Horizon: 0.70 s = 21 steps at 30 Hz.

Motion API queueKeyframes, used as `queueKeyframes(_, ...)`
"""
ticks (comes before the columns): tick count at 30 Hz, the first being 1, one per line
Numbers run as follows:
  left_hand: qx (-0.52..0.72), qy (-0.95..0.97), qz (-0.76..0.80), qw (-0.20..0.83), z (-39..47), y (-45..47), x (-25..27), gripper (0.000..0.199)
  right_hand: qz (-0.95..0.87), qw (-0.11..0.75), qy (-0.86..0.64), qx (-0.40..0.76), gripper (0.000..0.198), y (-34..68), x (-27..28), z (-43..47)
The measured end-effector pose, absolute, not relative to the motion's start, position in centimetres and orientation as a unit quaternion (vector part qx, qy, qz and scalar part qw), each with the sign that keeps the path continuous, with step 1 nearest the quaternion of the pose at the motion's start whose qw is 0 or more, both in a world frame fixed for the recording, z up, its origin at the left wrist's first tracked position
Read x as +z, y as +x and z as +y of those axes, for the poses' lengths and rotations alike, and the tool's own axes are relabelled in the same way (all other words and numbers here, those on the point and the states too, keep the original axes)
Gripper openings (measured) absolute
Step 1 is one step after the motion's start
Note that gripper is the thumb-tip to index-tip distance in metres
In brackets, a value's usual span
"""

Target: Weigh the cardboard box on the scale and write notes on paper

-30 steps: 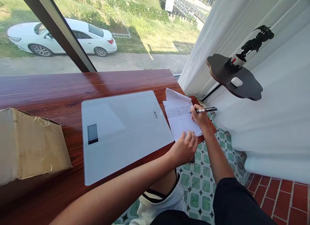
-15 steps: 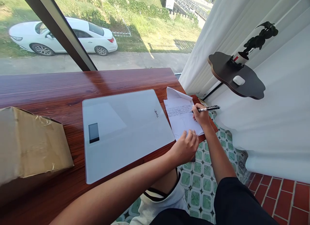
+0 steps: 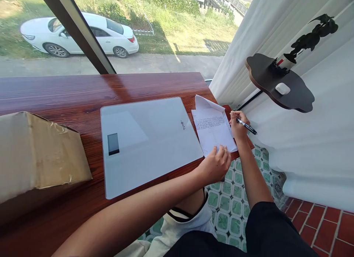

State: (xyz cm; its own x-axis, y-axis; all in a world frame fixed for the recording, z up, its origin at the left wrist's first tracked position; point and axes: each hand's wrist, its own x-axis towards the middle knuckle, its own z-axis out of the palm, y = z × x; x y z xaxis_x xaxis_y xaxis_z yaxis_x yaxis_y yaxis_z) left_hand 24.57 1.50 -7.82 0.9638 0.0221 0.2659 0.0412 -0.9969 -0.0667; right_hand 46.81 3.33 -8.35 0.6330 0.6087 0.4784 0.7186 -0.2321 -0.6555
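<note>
1. Head cam looking down at my spot by the window: my right hand is pinched around a black pen, tip at the right edge of the paper sheet, barrel slanting off toward the curtain
2. My left hand is loosely curled with the fingertips pressing the paper's near edge, I'd say so it won't slide while I write
3. The paper sits just right of the glass scale, almost touching it, at the table's right corner, probably because the scale hogs the middle. Handwritten lines cover its upper part, the lower part is blank, and another sheet pokes out behind its far edge
4. Left of the scale, well apart, there's a cardboard box on the same glossy wooden table
5. Beyond the scale: big window, white car outside. To the scale's right, past the paper, a dark little shelf with a potted plant and a small white case
</note>
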Motion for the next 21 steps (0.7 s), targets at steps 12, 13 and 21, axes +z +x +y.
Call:
queueKeyframes(12,-0.123,-0.992,-0.018,0.028,1.5,24.5,-7.6,0.055,-0.511,0.409,-0.756,-0.013,0.041,47.3,-9.2,3.9)
queueKeyframes(13,-0.125,-0.992,-0.018,0.028,1.6,24.5,-7.7,0.055,-0.524,0.399,-0.753,-0.024,0.04,47.4,-9.3,4.0)
queueKeyframes(21,-0.089,-0.995,-0.022,0.025,1.7,24.3,-7.3,0.056,-0.61,0.352,-0.709,-0.043,0.055,47.3,-9.3,4.3)
